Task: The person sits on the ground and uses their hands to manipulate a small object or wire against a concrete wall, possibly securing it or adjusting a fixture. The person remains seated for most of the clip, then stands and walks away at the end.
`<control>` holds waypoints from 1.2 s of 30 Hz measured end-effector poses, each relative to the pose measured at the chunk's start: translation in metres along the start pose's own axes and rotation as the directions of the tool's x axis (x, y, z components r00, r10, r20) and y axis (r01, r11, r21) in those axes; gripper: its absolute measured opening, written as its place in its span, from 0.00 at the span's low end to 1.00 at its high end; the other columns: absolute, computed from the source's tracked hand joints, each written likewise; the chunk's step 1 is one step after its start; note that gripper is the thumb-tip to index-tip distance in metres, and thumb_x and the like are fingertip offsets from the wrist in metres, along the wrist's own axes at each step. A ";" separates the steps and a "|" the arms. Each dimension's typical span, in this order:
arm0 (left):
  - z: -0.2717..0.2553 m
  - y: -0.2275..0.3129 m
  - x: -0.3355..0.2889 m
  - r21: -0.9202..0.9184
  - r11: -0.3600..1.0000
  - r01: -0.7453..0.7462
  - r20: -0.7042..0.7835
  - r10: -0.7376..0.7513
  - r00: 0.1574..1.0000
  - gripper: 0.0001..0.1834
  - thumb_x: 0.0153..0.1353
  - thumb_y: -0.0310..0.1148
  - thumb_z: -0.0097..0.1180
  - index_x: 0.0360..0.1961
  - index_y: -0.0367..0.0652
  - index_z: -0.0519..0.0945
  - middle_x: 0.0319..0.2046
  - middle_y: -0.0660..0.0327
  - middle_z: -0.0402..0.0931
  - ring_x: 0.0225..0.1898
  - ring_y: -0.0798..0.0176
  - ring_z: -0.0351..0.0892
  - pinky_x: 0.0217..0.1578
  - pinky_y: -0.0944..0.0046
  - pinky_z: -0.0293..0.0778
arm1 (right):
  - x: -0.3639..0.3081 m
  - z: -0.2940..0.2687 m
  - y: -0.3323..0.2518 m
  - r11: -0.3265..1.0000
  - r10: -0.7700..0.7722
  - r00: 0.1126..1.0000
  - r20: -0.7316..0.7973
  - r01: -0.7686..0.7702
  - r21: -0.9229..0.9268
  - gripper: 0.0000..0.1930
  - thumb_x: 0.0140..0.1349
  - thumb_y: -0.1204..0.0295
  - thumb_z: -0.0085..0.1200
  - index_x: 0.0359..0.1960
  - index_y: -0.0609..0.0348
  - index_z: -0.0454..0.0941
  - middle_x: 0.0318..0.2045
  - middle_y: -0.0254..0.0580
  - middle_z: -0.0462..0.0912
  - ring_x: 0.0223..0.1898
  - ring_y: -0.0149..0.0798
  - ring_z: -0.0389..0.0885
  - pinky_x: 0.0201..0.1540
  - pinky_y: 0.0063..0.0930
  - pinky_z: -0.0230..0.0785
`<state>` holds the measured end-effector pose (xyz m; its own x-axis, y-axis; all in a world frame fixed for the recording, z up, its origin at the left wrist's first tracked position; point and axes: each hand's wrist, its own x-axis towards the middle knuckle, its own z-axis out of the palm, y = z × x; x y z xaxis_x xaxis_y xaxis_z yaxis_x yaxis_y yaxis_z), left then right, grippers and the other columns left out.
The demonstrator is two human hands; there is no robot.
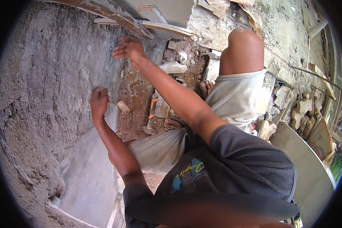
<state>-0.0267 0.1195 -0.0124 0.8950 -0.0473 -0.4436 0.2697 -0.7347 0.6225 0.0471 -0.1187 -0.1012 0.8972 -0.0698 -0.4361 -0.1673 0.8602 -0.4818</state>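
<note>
My right hand (pixel 130 50) reaches to the rough grey wall (pixel 53 68), near the foot of a wooden beam (pixel 119 17). Its fingers are stretched out and somewhat apart, and it holds nothing that I can see. Lower along the same wall, my left hand (pixel 99 101) is closed, its fingers curled in. Whatever those fingers may hold is hidden. Close to the left hand, a small wood block (pixel 123 107) lies on the dirt. Below that hand, a smooth grey panel (pixel 89 178) lies against the rough surface.
An orange-handled tool (pixel 152 107) lies between the wall and my feet. A claw hammer (pixel 212 55) rests beside my right knee. Broken stones (pixel 173 67) and rubble litter the ground. Stone chunks (pixel 303 110) and a large grey sheet (pixel 302 163) stand at the right.
</note>
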 end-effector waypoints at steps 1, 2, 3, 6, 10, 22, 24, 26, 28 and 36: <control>0.000 0.001 -0.002 -0.024 1.000 0.012 -0.001 -0.012 1.000 0.10 0.70 0.34 0.53 0.37 0.39 0.80 0.26 0.65 0.74 0.26 0.71 0.72 0.28 0.66 0.73 | 0.000 0.002 0.000 0.999 -0.014 0.997 -0.075 0.017 0.033 0.11 0.79 0.75 0.36 0.57 0.67 0.63 0.34 0.61 0.82 0.29 0.56 0.89 0.30 0.45 0.88; 0.000 0.002 -0.002 -0.050 0.999 0.020 -0.005 -0.020 1.000 0.10 0.70 0.34 0.53 0.37 0.38 0.80 0.26 0.65 0.74 0.27 0.71 0.73 0.28 0.66 0.73 | 0.001 0.006 0.000 0.997 -0.032 0.988 -0.154 0.042 0.060 0.10 0.79 0.75 0.36 0.57 0.67 0.63 0.34 0.61 0.82 0.29 0.56 0.89 0.30 0.45 0.88; -0.001 0.003 -0.003 -0.075 0.997 0.024 -0.009 -0.025 1.000 0.10 0.70 0.34 0.53 0.37 0.38 0.80 0.26 0.65 0.74 0.27 0.71 0.73 0.28 0.66 0.73 | 0.001 0.011 0.001 0.995 -0.053 0.965 -0.256 0.073 0.067 0.10 0.79 0.76 0.35 0.56 0.67 0.62 0.34 0.61 0.82 0.30 0.56 0.89 0.30 0.45 0.88; -0.002 0.002 -0.005 -0.072 0.997 0.039 -0.025 -0.041 0.999 0.10 0.70 0.34 0.53 0.39 0.37 0.81 0.26 0.64 0.75 0.26 0.71 0.73 0.28 0.66 0.73 | -0.010 0.020 0.009 0.999 0.039 0.996 -0.085 -0.039 0.003 0.10 0.80 0.75 0.35 0.57 0.66 0.62 0.36 0.62 0.82 0.32 0.56 0.89 0.35 0.45 0.89; -0.001 0.002 -0.009 -0.109 0.994 -0.003 -0.093 -0.007 0.996 0.10 0.72 0.33 0.53 0.43 0.37 0.81 0.28 0.62 0.77 0.24 0.71 0.74 0.28 0.67 0.73 | -0.011 0.020 0.006 0.973 -0.127 0.983 -0.130 0.149 0.178 0.10 0.81 0.75 0.35 0.57 0.65 0.62 0.41 0.63 0.82 0.38 0.55 0.89 0.43 0.46 0.89; 0.038 0.047 0.009 -0.242 0.945 -0.222 -0.279 0.151 0.948 0.12 0.78 0.36 0.52 0.48 0.39 0.81 0.38 0.60 0.84 0.28 0.70 0.81 0.33 0.66 0.72 | -0.018 -0.008 -0.019 0.912 -0.018 0.988 -0.153 0.079 0.402 0.13 0.71 0.68 0.56 0.54 0.57 0.75 0.54 0.46 0.84 0.43 0.42 0.88 0.42 0.31 0.87; 0.039 0.055 0.016 -0.176 0.957 -0.232 -0.284 0.177 0.942 0.11 0.78 0.36 0.52 0.48 0.39 0.81 0.38 0.60 0.84 0.29 0.70 0.82 0.33 0.67 0.71 | -0.036 -0.029 -0.031 0.986 0.049 0.987 -0.150 -0.024 0.167 0.17 0.70 0.65 0.58 0.56 0.57 0.75 0.53 0.46 0.84 0.40 0.40 0.88 0.37 0.28 0.84; 0.041 0.063 0.022 -0.064 0.966 -0.249 -0.317 0.217 0.923 0.10 0.76 0.34 0.52 0.46 0.39 0.81 0.36 0.57 0.85 0.33 0.63 0.85 0.35 0.61 0.74 | -0.055 -0.052 -0.047 0.999 0.031 0.973 -0.227 -0.037 -0.021 0.22 0.68 0.60 0.61 0.58 0.58 0.75 0.51 0.46 0.84 0.35 0.38 0.87 0.32 0.26 0.81; 0.044 0.069 0.027 0.050 0.963 -0.266 -0.350 0.266 0.898 0.09 0.74 0.33 0.52 0.45 0.40 0.82 0.35 0.55 0.86 0.36 0.55 0.86 0.38 0.56 0.76 | -0.068 -0.070 -0.063 0.992 -0.058 0.952 -0.299 0.020 -0.128 0.26 0.68 0.56 0.62 0.60 0.60 0.76 0.49 0.44 0.84 0.31 0.36 0.87 0.29 0.25 0.78; 0.048 0.079 0.049 0.256 0.933 -0.252 -0.295 0.324 0.899 0.11 0.74 0.38 0.51 0.46 0.45 0.81 0.38 0.54 0.88 0.44 0.42 0.86 0.45 0.49 0.76 | -0.079 -0.073 -0.103 0.785 -0.338 0.918 -0.206 0.154 -0.601 0.16 0.71 0.63 0.63 0.50 0.65 0.85 0.30 0.38 0.84 0.27 0.30 0.83 0.28 0.24 0.75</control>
<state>0.0215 0.0268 -0.0159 0.9967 -0.0811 -0.0066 -0.0654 -0.8470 0.5275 -0.0362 -0.2387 -0.0727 0.7960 -0.4592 -0.3943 -0.2386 0.3606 -0.9017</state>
